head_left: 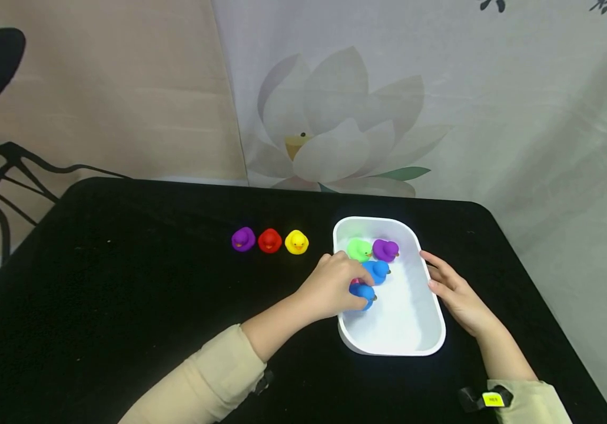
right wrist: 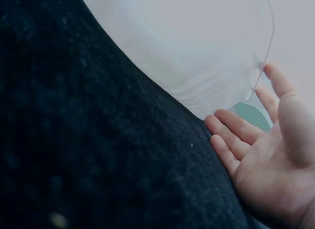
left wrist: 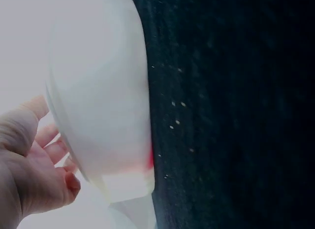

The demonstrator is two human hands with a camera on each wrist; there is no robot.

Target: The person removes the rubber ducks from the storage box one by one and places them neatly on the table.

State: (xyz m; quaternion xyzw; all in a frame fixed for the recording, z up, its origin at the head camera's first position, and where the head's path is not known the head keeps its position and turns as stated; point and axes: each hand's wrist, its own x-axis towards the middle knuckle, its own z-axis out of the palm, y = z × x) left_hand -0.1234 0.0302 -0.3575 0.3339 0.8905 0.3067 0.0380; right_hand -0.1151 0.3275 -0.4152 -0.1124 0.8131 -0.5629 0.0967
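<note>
My left hand (head_left: 335, 285) reaches over the left rim of a white tray (head_left: 404, 318). Between its thumb and fingers it pinches a blue rubber duck (head_left: 365, 293), low in the tray. Right behind that duck sits another blue duck (head_left: 381, 270), with a bit of something pink showing between them, mostly hidden by the fingers. Farther back in the tray are a green duck (head_left: 358, 249) and a purple duck (head_left: 385, 250). With fairly straight fingers, my right hand (head_left: 457, 294) touches the tray's right side; its fingertips meet the wall and rim in the right wrist view.
Left of the tray, a purple duck (head_left: 243, 239), a red duck (head_left: 269, 241) and a yellow duck (head_left: 297, 242) stand in a row on the black tabletop (head_left: 149, 282). Behind the table's far edge hangs a pale curtain (head_left: 494, 118) with a printed flower.
</note>
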